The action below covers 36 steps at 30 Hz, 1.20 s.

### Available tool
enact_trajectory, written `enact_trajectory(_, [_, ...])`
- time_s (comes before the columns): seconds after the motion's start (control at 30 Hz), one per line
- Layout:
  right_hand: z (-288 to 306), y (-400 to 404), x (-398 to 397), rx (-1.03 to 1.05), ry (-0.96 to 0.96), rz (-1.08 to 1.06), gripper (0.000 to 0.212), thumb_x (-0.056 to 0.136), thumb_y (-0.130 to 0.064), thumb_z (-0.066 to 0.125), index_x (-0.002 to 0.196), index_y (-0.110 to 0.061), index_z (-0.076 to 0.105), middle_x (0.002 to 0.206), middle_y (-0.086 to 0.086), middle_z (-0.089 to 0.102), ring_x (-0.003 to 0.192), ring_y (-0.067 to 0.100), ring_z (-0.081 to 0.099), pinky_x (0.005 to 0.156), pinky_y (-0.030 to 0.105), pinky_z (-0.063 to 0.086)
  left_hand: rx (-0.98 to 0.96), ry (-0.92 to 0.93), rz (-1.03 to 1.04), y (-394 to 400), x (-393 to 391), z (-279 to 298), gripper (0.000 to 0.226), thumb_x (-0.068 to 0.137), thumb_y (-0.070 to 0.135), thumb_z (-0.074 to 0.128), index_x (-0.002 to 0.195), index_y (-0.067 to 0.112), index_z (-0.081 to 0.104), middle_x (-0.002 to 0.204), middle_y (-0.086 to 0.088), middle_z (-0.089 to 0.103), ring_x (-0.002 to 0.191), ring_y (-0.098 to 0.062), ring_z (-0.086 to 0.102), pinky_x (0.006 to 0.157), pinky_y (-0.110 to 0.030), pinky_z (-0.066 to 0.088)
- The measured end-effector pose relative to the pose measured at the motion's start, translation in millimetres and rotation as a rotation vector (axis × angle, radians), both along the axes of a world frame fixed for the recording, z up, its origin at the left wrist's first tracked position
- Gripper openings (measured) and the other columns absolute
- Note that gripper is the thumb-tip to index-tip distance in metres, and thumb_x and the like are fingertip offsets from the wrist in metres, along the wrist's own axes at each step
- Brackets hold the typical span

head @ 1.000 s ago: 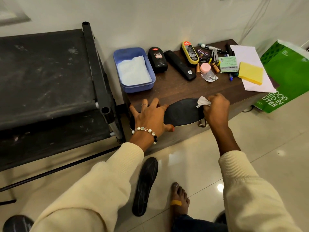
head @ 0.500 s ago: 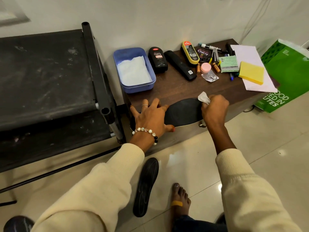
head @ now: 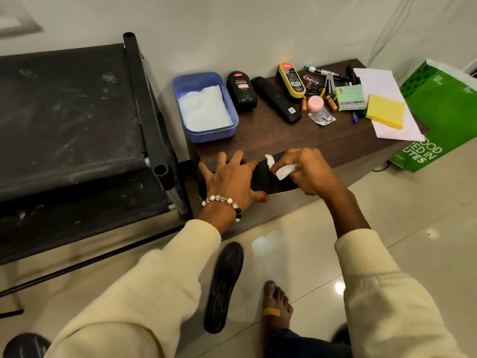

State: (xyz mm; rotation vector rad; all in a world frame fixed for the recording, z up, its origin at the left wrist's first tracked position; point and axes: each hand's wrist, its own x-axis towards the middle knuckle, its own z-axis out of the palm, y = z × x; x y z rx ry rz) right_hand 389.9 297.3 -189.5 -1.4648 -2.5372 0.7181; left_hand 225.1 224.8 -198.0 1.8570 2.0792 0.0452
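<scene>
Light comes from overhead, I think from ceiling lamps: the glossy floor tiles [head: 322,267] throw back small white glare spots near my right sleeve [head: 387,301]. The room is bright and even, with soft shadows under the edge of the brown table [head: 258,135] and beneath the black cot [head: 64,112]. The table's middle is sharp, labels readable. My right hand [head: 309,169] and its white tissue [head: 285,171] look slightly soft. Toward the edges the wide lens bows the cot's frame and stretches my sleeves.
</scene>
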Motion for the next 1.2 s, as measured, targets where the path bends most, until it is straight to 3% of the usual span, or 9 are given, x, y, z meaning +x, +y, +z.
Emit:
enact_trajectory(0.13, [16.9,5.4,34.6,-0.246,-0.051,-0.16,0.031,0.084,0.0,0.064,0.095,-0.027,0.073,0.107,0.003,0.066,0.095,0.019,0.06,0.082,0.033,0.053,0.005,-0.001,-0.001,-0.3,0.0,-0.6,0.083,0.071,0.068,0.067,0.144,0.039,0.037,0.143,0.004,0.034,0.136,-0.029,0.023,0.107,-0.068,0.015])
enact_trajectory(0.23, [17.2,7.4,44.7,0.006,0.019,-0.546,0.027,0.087,-0.005,0.064,0.113,-0.011,0.068,0.114,0.012,0.065,0.102,0.025,0.058,0.087,0.034,0.046,0.015,-0.007,0.0,-0.7,0.0,-0.3,0.083,0.071,0.068,0.068,0.143,0.039,0.038,0.143,0.005,0.034,0.136,-0.028,0.024,0.108,-0.068,0.015])
enact_trajectory(0.3, [13.7,5.9,40.5,0.14,-0.009,-0.673,0.028,0.088,-0.006,0.062,0.115,-0.002,0.065,0.113,0.018,0.065,0.105,0.031,0.059,0.089,0.034,0.045,0.014,-0.013,0.001,-0.8,0.1,0.4,0.082,0.071,0.067,0.068,0.142,0.039,0.039,0.143,0.005,0.034,0.135,-0.028,0.024,0.108,-0.068,0.016])
enact_trajectory(0.5, [-3.6,0.8,-2.1,0.167,-0.171,-0.383,0.027,0.087,-0.001,0.053,0.11,-0.003,0.067,0.108,0.02,0.062,0.101,0.036,0.057,0.09,0.037,0.042,0.013,-0.009,0.002,-0.5,-0.2,0.4,0.082,0.071,0.067,0.068,0.142,0.039,0.04,0.141,0.004,0.035,0.135,-0.029,0.024,0.107,-0.068,0.017])
enact_trajectory(0.6, [-2.5,-12.2,-23.6,0.186,-0.168,-0.151,0.028,0.092,-0.006,0.049,0.114,-0.007,0.067,0.111,0.018,0.059,0.102,0.033,0.055,0.089,0.037,0.039,0.016,-0.017,0.001,0.5,-0.5,-0.5,0.08,0.07,0.066,0.069,0.141,0.039,0.042,0.14,0.004,0.036,0.134,-0.03,0.024,0.106,-0.068,0.018])
enact_trajectory(0.77, [6.9,-27.3,-15.0,0.086,-0.024,0.104,0.028,0.082,-0.001,0.065,0.107,-0.013,0.072,0.109,0.012,0.063,0.1,0.028,0.058,0.087,0.033,0.046,0.036,-0.031,0.0,-0.4,-0.8,-1.7,0.077,0.069,0.065,0.071,0.137,0.041,0.045,0.137,0.005,0.038,0.132,-0.029,0.026,0.105,-0.067,0.019])
enact_trajectory(0.87, [3.8,-17.0,1.8,0.084,-0.116,0.008,0.031,0.083,0.0,0.063,0.108,-0.015,0.072,0.108,0.009,0.063,0.1,0.027,0.059,0.089,0.031,0.045,0.008,-0.014,-0.008,0.8,-1.6,-0.1,0.081,0.07,0.066,0.069,0.142,0.04,0.04,0.142,0.003,0.035,0.135,-0.03,0.023,0.106,-0.068,0.018])
enact_trajectory(1.03, [-3.6,-3.5,26.4,0.193,-0.251,-0.481,0.021,0.085,-0.003,0.061,0.104,0.003,0.067,0.103,0.023,0.06,0.094,0.035,0.057,0.082,0.036,0.042,0.009,-0.023,-0.005,-0.8,-2.0,0.5,0.082,0.071,0.067,0.068,0.142,0.039,0.04,0.143,0.005,0.035,0.136,-0.029,0.023,0.107,-0.068,0.017])
enact_trajectory(1.2, [-10.4,-13.5,3.1,0.216,-0.119,-0.429,0.025,0.086,-0.001,0.057,0.107,-0.003,0.069,0.102,0.019,0.064,0.094,0.033,0.06,0.084,0.036,0.044,-0.011,-0.004,-0.004,1.2,-0.4,0.4,0.083,0.071,0.067,0.068,0.143,0.039,0.039,0.145,0.003,0.033,0.138,-0.031,0.021,0.107,-0.069,0.017])
